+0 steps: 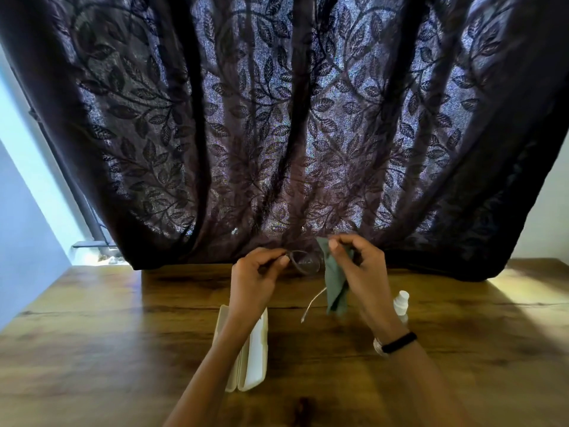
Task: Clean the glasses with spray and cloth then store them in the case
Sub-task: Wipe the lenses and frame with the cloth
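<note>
– Glasses [304, 261], how do they look, and where?
– Thin dark frame, clear lenses, centre of picture, above tabletop [123, 334]. Left hand [255, 278] fingers pinch its rim; right hand [354, 266] fingers clamp green cloth [335, 285] at its other end.

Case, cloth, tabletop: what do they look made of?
Case: likely hard plastic, cream, smooth matte; rigid moulded halves lying open. Cloth: soft fabric, probably microfibre, dull green; it hangs in limp folds from the right hand. Table: wood or wood-look laminate, brown with grain streaks and a slight sheen; cannot tell which.
</note>
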### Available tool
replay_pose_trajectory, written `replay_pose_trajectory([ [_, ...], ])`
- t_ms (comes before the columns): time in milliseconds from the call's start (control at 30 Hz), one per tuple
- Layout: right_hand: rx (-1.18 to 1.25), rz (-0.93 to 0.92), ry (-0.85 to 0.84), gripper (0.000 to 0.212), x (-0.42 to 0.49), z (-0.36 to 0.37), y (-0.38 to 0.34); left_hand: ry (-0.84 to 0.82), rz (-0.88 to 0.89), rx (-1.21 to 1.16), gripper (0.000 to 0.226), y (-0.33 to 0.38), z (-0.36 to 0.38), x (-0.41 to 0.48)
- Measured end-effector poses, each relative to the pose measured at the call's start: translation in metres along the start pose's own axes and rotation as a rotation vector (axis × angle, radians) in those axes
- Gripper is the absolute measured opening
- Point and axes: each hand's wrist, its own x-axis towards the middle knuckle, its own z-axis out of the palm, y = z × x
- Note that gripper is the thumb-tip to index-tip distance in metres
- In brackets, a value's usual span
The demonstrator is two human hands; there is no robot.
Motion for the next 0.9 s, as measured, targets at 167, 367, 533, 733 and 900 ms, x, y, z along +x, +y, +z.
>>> replay_pose_trajectory([
  [167, -0.269, -0.214, -0.114, 0.022, -0.007, 0.004, -0.013, 0.007, -0.023, -0.139, 0.025, -0.004, 0.005, -0.006],
  [367, -0.444, -0.434, -0.213, 0.026, -0.026, 0.016, -0.016, -0.025, -0.027, -0.261, 0.033, 0.001, 0.005, -0.007],
  [533, -0.461, -0.448, -0.078, 0.022, -0.021, 0.016, -0.014, -0.009, -0.009, -0.294, 0.031, 0.003, 0.002, -0.012],
  [733, -0.372, -0.35, -0.021, 0.02, -0.009, 0.007, -0.013, -0.019, 0.027, -0.295, 0.033, 0.004, 0.0, -0.012],
  [900, -0.406, -0.503, -0.042, 0.023, -0.027, 0.016, -0.016, 0.014, 0.025, -0.333, 0.031, 0.006, 0.004, -0.01],
])
